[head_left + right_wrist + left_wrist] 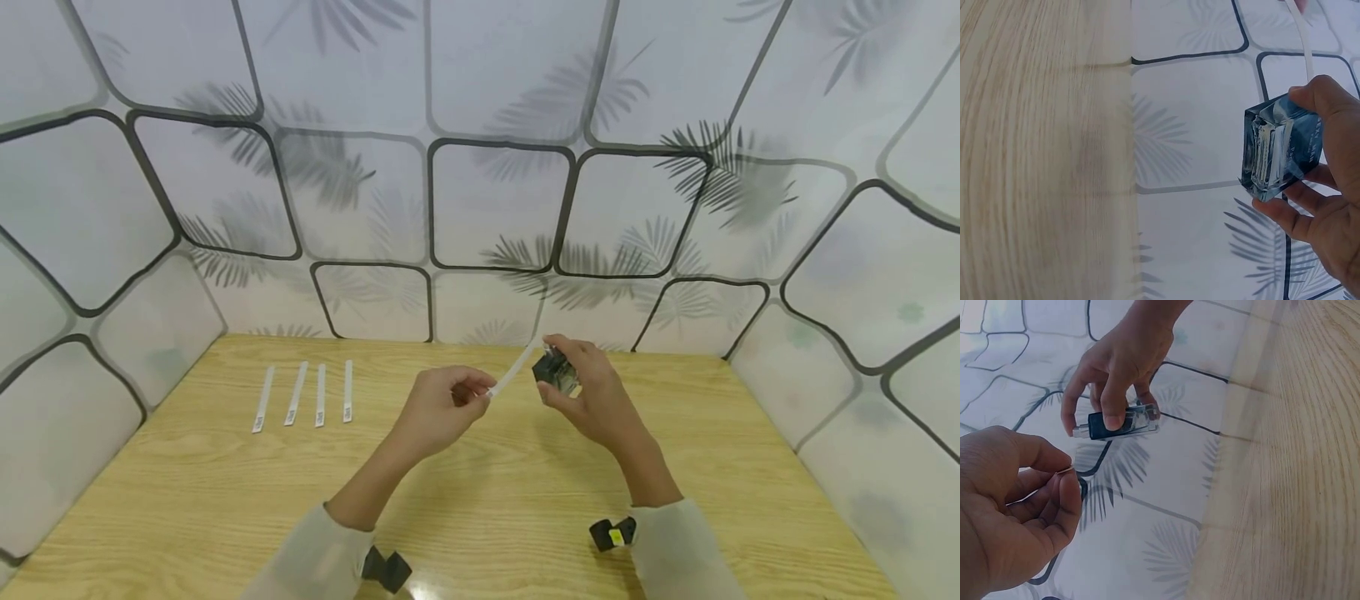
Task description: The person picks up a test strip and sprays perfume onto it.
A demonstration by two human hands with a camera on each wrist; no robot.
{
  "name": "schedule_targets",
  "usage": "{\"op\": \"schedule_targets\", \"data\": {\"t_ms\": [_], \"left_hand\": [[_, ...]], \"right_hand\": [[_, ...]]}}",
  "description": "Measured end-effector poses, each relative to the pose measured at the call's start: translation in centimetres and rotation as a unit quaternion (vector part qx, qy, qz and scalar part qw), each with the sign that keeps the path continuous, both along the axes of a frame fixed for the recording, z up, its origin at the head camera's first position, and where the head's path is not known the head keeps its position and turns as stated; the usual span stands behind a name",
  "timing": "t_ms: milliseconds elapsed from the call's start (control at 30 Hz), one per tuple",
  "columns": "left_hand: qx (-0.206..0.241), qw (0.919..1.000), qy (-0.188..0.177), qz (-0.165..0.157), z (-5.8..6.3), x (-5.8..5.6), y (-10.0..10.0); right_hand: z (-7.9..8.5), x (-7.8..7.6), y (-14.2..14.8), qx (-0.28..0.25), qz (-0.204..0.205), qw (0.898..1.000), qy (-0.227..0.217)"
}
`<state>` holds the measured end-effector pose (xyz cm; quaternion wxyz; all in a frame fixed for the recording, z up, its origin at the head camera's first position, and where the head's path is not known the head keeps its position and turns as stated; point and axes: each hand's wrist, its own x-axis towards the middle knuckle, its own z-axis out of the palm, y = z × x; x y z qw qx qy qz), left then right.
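My left hand (446, 410) pinches one end of a thin white paper test strip (516, 369) between thumb and fingertips, above the table. The strip slants up and away to the right, its far end close to the perfume bottle (553, 372). That bottle, of dark blue and clear glass, is gripped by my right hand (600, 404), thumb on one side and fingers on the other. In the left wrist view, a finger touches the bottle's small clear spray top (1080, 431). The right wrist view shows the thick glass base (1266, 159) facing the camera.
Several more white paper strips (321, 396) lie side by side at the left of the wooden table (465, 508), dark print at their near ends. A patterned curtain (495, 204) closes off the back and both sides. Small black devices (387, 570) sit at both cuffs.
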<state>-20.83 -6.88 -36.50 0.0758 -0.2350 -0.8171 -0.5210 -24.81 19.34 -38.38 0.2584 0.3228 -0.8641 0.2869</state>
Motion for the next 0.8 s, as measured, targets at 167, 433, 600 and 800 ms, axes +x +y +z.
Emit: {"op": "schedule_targets", "data": {"t_ms": [167,433,600,800], "left_hand": [[-0.004,1.0,-0.001,-0.004,0.07,0.1,0.15],[-0.002,1.0,-0.002,-0.003,0.08,0.07,0.09],[-0.001,1.0,-0.007,0.002,0.01,0.05,0.06],[-0.002,1.0,-0.006,0.001,0.0,0.1,0.02]], "right_hand": [[0.15,0.13,-0.08,-0.001,-0.001,1.0,0.002],[0.32,0.32,-0.1,-0.007,-0.008,1.0,0.001],[0.28,0.26,-0.07,-0.013,-0.01,1.0,-0.002],[0.24,0.22,-0.14,-0.009,-0.009,1.0,-0.008]]}}
